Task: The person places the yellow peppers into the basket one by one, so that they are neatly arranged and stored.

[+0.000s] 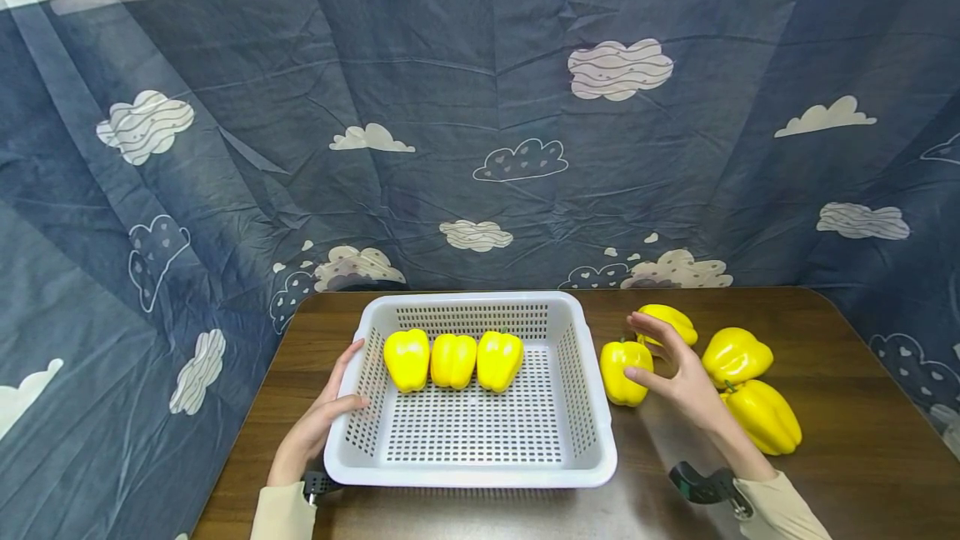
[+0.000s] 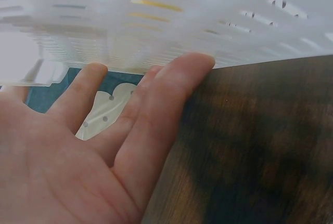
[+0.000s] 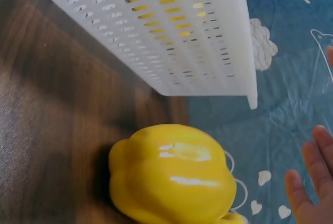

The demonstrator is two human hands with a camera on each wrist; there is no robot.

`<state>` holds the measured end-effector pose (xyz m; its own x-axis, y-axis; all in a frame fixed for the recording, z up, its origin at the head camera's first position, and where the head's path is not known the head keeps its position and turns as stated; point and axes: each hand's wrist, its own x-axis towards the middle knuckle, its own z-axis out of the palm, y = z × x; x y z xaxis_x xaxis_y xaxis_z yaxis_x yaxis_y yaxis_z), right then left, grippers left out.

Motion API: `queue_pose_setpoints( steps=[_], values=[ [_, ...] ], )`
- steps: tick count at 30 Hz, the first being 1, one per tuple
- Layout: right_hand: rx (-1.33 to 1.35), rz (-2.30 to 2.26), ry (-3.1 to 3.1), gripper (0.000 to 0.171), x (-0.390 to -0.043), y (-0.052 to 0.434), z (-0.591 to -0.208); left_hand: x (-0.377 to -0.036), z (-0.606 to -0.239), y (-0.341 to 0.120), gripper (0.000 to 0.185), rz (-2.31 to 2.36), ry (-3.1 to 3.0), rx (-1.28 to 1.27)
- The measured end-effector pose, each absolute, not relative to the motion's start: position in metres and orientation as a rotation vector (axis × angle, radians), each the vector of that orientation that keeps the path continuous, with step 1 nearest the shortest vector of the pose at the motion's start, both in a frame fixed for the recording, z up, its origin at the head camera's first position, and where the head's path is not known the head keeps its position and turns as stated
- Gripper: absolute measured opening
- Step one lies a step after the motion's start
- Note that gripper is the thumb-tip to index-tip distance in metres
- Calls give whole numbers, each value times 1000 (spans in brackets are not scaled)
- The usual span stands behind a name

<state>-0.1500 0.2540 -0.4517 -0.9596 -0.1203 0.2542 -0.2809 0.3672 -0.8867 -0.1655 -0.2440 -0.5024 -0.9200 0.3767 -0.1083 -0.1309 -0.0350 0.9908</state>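
A white plastic basket [image 1: 480,473] with slotted walls stands on the table, three yellow bell peppers [image 1: 453,361] in a row inside it. At its left side, my left hand [image 1: 315,423] grips the rim, thumb over the edge; in the left wrist view, its fingers [image 2: 151,120] lie against the outer wall. My right hand [image 1: 686,382] hovers at a yellow bell pepper [image 1: 624,382] right of the basket, thumb and fingers spread apart. In the right wrist view, that pepper [image 3: 171,174] lies on the wood, with fingers [image 3: 317,169] off to its right.
Behind and right of the right hand lie more yellow bell peppers: one at the back [image 1: 670,322], one farther right [image 1: 737,355] and one nearer the front [image 1: 765,419]. The brown wooden table [image 1: 862,457] ends at a dark blue cloud-patterned curtain [image 1: 480,107].
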Motion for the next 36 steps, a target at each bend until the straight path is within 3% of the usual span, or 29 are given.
queue_pose_setpoints(
  steps=[36],
  values=[
    [272, 1553, -2696, 85, -158, 280, -499, -166, -503, -244, 84, 2020, 1901, 238]
  ],
)
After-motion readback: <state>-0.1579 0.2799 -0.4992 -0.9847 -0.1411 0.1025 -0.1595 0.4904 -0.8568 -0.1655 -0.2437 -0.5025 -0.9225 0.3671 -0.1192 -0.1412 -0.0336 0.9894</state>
